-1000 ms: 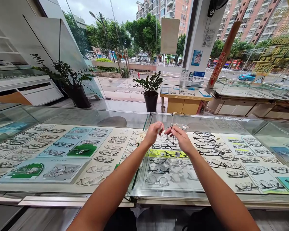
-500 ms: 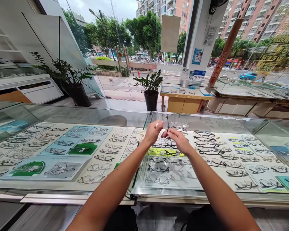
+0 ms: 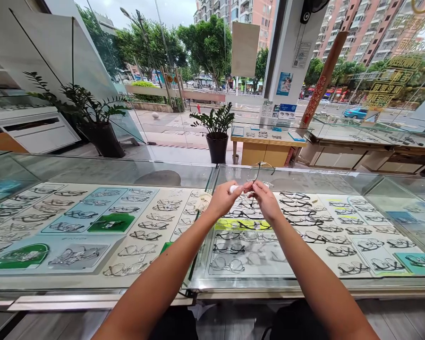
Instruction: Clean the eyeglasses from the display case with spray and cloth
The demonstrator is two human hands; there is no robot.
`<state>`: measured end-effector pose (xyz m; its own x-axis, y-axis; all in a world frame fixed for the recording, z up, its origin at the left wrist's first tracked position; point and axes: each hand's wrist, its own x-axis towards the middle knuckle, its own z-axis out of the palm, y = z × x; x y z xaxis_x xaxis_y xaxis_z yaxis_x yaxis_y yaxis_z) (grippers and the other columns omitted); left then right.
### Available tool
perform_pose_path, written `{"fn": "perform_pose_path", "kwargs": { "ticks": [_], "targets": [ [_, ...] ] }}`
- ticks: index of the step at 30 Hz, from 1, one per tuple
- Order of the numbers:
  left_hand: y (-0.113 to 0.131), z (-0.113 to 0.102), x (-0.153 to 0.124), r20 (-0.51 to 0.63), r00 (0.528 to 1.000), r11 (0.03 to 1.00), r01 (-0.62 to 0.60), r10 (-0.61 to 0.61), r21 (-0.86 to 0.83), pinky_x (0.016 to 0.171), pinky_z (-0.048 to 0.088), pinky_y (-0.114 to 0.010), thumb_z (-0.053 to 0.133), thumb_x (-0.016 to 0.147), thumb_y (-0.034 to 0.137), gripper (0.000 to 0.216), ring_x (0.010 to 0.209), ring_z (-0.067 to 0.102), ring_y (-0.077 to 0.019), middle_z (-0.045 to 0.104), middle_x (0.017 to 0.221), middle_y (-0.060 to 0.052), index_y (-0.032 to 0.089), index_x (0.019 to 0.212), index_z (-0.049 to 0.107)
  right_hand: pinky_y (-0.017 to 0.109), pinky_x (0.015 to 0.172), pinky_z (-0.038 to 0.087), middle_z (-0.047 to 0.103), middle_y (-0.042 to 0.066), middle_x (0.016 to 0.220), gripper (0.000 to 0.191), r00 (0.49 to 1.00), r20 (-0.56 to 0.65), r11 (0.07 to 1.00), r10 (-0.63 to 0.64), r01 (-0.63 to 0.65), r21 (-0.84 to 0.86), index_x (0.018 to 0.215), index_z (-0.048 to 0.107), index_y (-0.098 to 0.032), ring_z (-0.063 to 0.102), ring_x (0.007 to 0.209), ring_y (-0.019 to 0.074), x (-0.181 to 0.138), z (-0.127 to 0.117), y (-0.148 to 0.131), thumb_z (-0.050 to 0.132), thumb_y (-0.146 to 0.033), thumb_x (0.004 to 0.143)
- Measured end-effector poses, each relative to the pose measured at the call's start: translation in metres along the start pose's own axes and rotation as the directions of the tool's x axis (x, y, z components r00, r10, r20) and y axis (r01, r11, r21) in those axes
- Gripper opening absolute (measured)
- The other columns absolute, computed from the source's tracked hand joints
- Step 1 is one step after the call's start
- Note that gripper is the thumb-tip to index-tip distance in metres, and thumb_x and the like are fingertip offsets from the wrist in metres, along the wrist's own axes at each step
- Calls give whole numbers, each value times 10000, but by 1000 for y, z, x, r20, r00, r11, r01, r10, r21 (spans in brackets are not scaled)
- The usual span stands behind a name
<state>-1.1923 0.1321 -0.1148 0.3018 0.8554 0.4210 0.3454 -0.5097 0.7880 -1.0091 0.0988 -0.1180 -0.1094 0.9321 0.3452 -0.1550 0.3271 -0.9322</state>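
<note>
My right hand [image 3: 266, 200] is closed on a pair of dark thin-rimmed eyeglasses [image 3: 258, 173], held above the glass counter; a temple arm curves up past the fingers. My left hand [image 3: 225, 198] is closed round a small white object [image 3: 234, 189], whose rounded end shows between thumb and fingers; its kind is not clear. The fingertips of both hands meet close to the glasses, and part of the frame is hidden behind them. Beside my left wrist lies a crumpled cream cloth [image 3: 202, 203] on the counter.
Under the glass counter top [image 3: 241, 286], many eyeglasses [image 3: 230, 264] lie in rows on both sides. Beyond the counter stand a potted plant [image 3: 217, 146], another plant pot [image 3: 106, 140] and a wooden display table [image 3: 262, 155]. Large windows face the street.
The glasses have turned, so their frame now extends up and to the right. My hands have come together, left hand's fingers nearing the glasses. The view has shifted slightly right.
</note>
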Motion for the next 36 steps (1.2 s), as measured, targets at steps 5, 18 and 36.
{"fn": "perform_pose_path", "kwargs": {
  "ticks": [5,18,36],
  "targets": [
    [1,8,-4,115,991,997,-72,68,38,670,310,-301,485,959,738,582,712,499,-181,580,725,3,207,726,534,369,839,550,757,75,1152,370,999,-39,998,23,-21,52,915,715,-254,683,1056,257,0,1,-2,675,-621,944],
    [3,6,-4,119,985,980,-141,125,143,662,301,-312,470,952,707,535,709,507,-192,582,733,-12,220,733,508,378,855,542,744,78,1130,340,1000,8,999,11,-11,41,921,692,-257,678,1059,259,0,2,-3,618,-582,983],
    [-10,-11,4,-223,974,998,-36,46,49,609,275,-303,493,947,705,573,605,410,-146,441,599,33,223,641,440,352,860,418,705,61,1034,338,956,275,995,101,-97,-28,923,748,-232,577,999,225,-6,5,1,627,-536,1010]
  ]
}}
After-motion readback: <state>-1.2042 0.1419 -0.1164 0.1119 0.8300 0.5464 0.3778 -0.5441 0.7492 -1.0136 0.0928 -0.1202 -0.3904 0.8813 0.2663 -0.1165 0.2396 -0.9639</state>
